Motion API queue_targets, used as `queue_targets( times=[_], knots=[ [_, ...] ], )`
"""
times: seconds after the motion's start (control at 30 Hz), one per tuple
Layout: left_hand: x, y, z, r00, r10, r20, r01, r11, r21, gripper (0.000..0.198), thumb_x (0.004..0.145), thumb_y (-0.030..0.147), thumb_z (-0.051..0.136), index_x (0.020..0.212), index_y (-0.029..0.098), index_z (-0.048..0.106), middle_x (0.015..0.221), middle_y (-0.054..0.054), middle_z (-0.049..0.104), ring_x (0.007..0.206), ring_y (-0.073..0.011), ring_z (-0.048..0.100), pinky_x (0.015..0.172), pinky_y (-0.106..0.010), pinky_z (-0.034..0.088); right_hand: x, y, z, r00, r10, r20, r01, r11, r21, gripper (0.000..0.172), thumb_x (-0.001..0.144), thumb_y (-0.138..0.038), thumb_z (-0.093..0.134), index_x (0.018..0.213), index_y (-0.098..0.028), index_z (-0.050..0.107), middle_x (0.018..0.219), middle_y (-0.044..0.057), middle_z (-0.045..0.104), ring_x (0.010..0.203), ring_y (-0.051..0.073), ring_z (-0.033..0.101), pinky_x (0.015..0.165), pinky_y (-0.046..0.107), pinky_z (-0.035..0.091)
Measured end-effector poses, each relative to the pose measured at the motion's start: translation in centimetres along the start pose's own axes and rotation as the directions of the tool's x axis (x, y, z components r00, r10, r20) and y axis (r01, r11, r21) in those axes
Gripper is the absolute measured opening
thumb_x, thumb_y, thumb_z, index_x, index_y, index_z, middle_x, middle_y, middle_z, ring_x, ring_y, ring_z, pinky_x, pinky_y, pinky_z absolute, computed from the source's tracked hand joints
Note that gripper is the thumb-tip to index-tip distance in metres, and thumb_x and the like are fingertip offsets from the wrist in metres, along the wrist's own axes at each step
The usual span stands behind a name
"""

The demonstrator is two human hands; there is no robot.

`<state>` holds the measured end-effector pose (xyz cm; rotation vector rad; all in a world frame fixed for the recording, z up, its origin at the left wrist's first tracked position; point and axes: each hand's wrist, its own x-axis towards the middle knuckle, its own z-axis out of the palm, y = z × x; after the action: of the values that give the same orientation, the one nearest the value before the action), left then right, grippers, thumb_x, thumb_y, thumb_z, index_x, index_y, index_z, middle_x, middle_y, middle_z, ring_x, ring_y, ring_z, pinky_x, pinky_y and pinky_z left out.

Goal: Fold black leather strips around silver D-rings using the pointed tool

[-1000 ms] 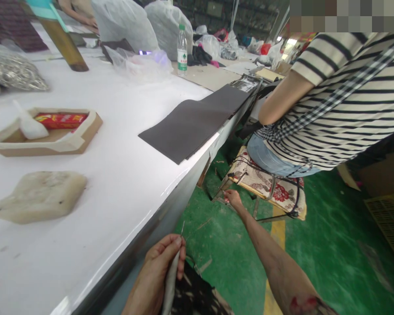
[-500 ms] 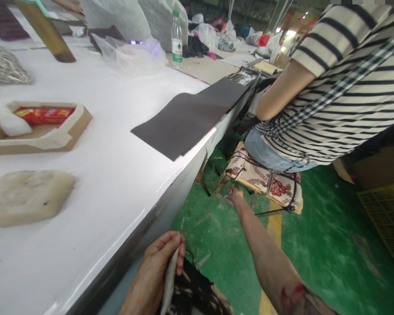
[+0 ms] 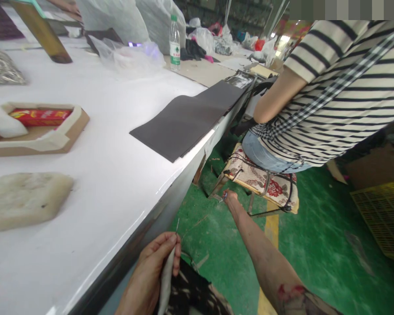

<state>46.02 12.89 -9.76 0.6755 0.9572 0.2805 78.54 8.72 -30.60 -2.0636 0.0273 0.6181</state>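
Glare washes the white tabletop, while the far background looks dim and soft.

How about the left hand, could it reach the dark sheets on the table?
Probably yes: nothing seems to block the left hand from the near end of the dark sheets, though it must cross the white table's edge. It's pinching a slim grey thing, so it might need to let go first.
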Motion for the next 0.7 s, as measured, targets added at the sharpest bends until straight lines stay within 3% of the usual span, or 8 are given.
queue_targets(
  times=[0.17, 0.33, 0.47, 0.57, 0.7],
  knots=[
    [0.2, -0.1, -0.1, 1.0, 0.019, 0.025, -0.019, 1.0, -0.001, 0.026, 0.061, 0.034, 0.075, 0.065, 0.013, 0.06, 0.053, 0.002, 0.054, 0.039, -0.0056, 0.044, 0.037, -0.015, 0.036, -1.3, 0.8, 0.9, 0.993, 0.108, 0.056, -0.111, 0.993, 0.043, 0.027, 0.091, -0.031, 0.055, 0.112, -0.014, 0.055, 0.106, 0.007, 0.058, 0.086, 0.018, 0.06, 0.072, 0.035, 0.053],
    [0.2, -0.2, -0.1, 0.999, 0.018, 0.028, -0.019, 1.0, 0.01, 0.026, 0.061, 0.034, 0.075, 0.065, 0.013, 0.06, 0.052, 0.002, 0.055, 0.038, -0.0058, 0.043, 0.036, -0.016, 0.036, -1.5, 1.2, -0.9, 0.985, 0.157, 0.068, -0.162, 0.982, 0.091, 0.027, 0.091, -0.032, 0.055, 0.113, -0.015, 0.054, 0.108, 0.007, 0.057, 0.088, 0.018, 0.059, 0.074, 0.036, 0.053],
    [0.1, -0.1, 0.3, 1.0, 0.016, 0.021, -0.016, 1.0, 0.011, 0.028, 0.059, 0.035, 0.076, 0.065, 0.013, 0.06, 0.052, 0.002, 0.054, 0.038, -0.0054, 0.043, 0.036, -0.015, 0.035, -0.2, -0.1, -1.0, 0.987, 0.158, 0.04, -0.162, 0.977, 0.142, 0.027, 0.092, -0.032, 0.054, 0.112, -0.015, 0.054, 0.108, 0.007, 0.057, 0.087, 0.018, 0.059, 0.072, 0.035, 0.053],
    [0.1, 0.0, 0.5, 1.0, 0.005, 0.006, -0.005, 1.0, 0.015, 0.03, 0.056, 0.036, 0.077, 0.064, 0.013, 0.059, 0.051, 0.002, 0.054, 0.038, -0.0058, 0.043, 0.036, -0.016, 0.035, -0.7, 0.2, -1.2, 0.989, 0.141, 0.045, -0.147, 0.974, 0.175, 0.026, 0.091, -0.032, 0.055, 0.111, -0.014, 0.055, 0.104, 0.006, 0.058, 0.084, 0.017, 0.06, 0.07, 0.033, 0.053],
    [0.2, -0.1, 0.6, 1.0, -0.009, 0.014, 0.009, 1.0, 0.018, 0.032, 0.055, 0.037, 0.077, 0.064, 0.013, 0.059, 0.05, 0.002, 0.054, 0.037, -0.0062, 0.043, 0.035, -0.016, 0.036, -1.4, 1.8, -3.7, 0.995, 0.096, 0.012, -0.096, 0.97, 0.224, 0.026, 0.091, -0.031, 0.055, 0.111, -0.014, 0.055, 0.105, 0.006, 0.058, 0.084, 0.017, 0.06, 0.07, 0.034, 0.053]
  ],
)
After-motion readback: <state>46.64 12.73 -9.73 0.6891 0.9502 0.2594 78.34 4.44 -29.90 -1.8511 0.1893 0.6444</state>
